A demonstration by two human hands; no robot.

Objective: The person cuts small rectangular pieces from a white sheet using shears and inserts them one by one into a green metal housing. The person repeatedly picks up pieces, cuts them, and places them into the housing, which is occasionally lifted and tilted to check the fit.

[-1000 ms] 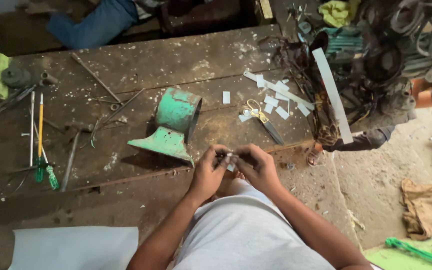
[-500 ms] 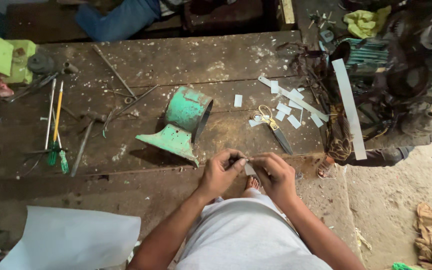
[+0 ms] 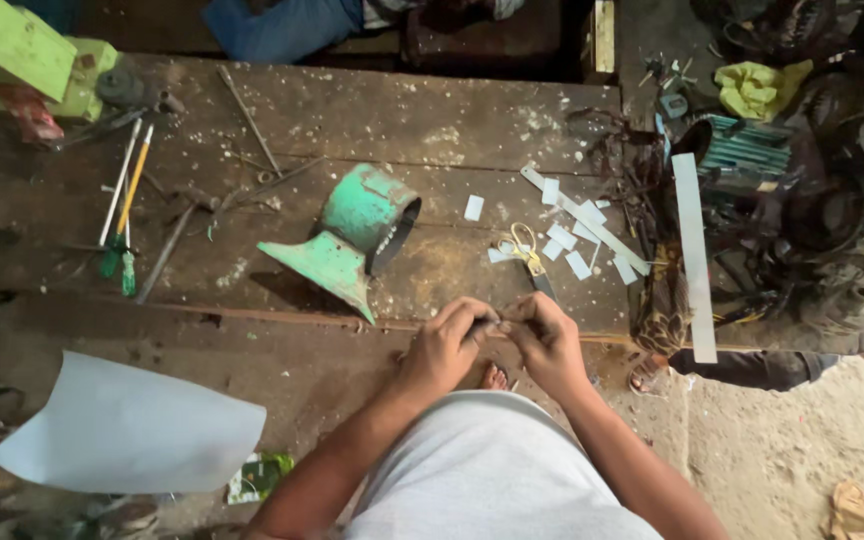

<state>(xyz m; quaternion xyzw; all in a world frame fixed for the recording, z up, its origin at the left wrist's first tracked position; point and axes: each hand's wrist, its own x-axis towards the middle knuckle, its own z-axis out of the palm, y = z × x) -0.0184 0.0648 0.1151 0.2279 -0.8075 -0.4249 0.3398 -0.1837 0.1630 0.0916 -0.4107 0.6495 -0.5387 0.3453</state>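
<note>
Both hands meet right at the near edge of the wooden workbench (image 3: 372, 100), just in front of the person's belly. The left hand (image 3: 444, 348) and right hand (image 3: 550, 345) are each pinched shut on one small dark piece (image 3: 493, 326) held between the fingertips. It's tiny and mostly covered by fingers, so I can't tell what it is. What shows of it runs roughly left to right, along the bench edge, from one hand across to the other. Which end is the front, no idea.

Just beyond the hands lie scissors (image 3: 527, 252) with pale yellow handles, blades pointing toward the person, with little white paper strips (image 3: 577, 230) scattered around them. To the left of those sits a green metal housing (image 3: 357, 232), tipped on its side with the open round end facing right. Further left are a few screwdrivers (image 3: 124, 210), and a white sheet (image 3: 127, 425) sits down low on the left.

Compared with half a second ago, the hands are in the same spot over the bench edge, gripping the same way. Only the view has shifted a bit; the stuff on the bench hasn't budged.
</note>
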